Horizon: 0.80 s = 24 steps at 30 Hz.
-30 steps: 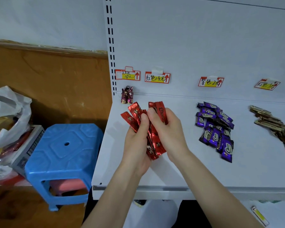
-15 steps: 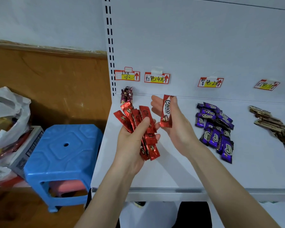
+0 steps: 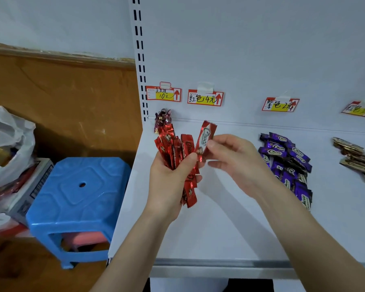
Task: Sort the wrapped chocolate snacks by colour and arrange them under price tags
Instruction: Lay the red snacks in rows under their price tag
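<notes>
Newly tilted, one red bar point(image 3: 204, 138) is leaning beside the red bundle point(image 3: 177, 152). Centre frame: left hand point(image 3: 169, 182) is gripping the bundle upright as stock; right hand point(image 3: 234, 161) is pinching the bar, likely for laying under the red price tag point(image 3: 205, 98).

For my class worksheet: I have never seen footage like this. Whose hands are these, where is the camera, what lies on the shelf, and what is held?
No machine: a person works bare-handed; the picture comes from a camera on their head, looking down. The left hand grips a bundle of red snacks; the right hand pinches a single red snack. On the white shelf lie purple snacks and, far right, gold snacks, each under a price tag. A blue stool stands left.
</notes>
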Motion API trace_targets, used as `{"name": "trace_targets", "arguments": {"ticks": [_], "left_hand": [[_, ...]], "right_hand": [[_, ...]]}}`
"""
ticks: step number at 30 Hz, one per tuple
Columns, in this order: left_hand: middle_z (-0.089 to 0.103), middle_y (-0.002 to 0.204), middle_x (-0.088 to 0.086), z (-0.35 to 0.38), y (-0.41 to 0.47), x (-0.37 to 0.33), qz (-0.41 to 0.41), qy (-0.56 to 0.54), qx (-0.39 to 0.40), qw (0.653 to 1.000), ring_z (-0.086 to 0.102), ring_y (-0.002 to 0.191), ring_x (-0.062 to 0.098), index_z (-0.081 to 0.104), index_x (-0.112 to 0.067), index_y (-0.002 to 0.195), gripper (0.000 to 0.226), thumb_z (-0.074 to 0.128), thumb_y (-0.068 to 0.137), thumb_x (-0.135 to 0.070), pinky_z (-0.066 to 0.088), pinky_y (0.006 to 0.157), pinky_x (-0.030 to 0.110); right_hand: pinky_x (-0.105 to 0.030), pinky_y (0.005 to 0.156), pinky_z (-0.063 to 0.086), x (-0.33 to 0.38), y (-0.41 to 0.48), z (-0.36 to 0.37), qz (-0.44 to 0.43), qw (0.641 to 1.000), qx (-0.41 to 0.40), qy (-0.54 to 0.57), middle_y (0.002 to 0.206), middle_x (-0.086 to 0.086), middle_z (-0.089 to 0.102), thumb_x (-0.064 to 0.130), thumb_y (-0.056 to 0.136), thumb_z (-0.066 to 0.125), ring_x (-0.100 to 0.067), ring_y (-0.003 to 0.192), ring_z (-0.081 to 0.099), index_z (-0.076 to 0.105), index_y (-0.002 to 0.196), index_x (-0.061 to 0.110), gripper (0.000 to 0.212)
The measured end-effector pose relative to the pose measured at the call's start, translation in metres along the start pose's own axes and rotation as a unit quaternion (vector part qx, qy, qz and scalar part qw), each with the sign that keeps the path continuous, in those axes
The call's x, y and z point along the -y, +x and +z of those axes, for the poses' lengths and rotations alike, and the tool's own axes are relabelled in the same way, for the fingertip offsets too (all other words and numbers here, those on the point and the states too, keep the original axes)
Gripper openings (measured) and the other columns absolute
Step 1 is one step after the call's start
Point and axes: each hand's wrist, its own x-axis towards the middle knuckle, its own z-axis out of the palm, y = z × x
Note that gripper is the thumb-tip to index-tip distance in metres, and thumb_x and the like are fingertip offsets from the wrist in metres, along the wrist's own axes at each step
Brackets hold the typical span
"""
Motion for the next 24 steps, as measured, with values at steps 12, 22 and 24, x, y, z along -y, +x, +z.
{"name": "trace_targets", "arguments": {"ticks": [12, 22, 24], "left_hand": [[0.073, 0.079, 0.0, -0.018, 0.03, 0.003, -0.062, -0.065, -0.073, 0.993, 0.072, 0.074, 0.014, 0.063, -0.013, 0.101, 0.015, 0.061, 0.087, -0.017, 0.054, 0.052, 0.022], [0.069, 0.082, 0.005, -0.025, 0.033, 0.002, -0.098, -0.129, -0.106, 0.981, 0.072, 0.07, 0.015, 0.059, -0.01, 0.114, 0.026, 0.06, 0.089, -0.016, 0.053, 0.05, 0.023], [0.07, 0.082, 0.006, -0.024, 0.032, 0.001, -0.107, -0.144, -0.106, 0.978, 0.072, 0.071, 0.016, 0.06, -0.01, 0.112, 0.023, 0.058, 0.089, -0.013, 0.053, 0.05, 0.024]], "right_hand": [[-0.033, 0.088, 0.038, -0.042, 0.127, -0.014, -0.078, 0.826, 0.025, -0.558, 0.115, -0.018, 0.057, 0.017, 0.095, 0.047, -0.032, 0.109, 0.051, 0.059, 0.118, 0.007, 0.028], [-0.035, 0.096, 0.034, -0.058, 0.093, -0.001, -0.132, 0.805, 0.003, -0.579, 0.126, -0.007, 0.053, 0.026, 0.099, 0.035, -0.028, 0.117, 0.044, 0.054, 0.128, 0.014, 0.036], [-0.038, 0.101, 0.033, -0.056, 0.109, 0.006, -0.119, 0.799, 0.016, -0.59, 0.13, -0.005, 0.051, 0.026, 0.1, 0.031, -0.027, 0.121, 0.041, 0.051, 0.13, 0.015, 0.038]]}}
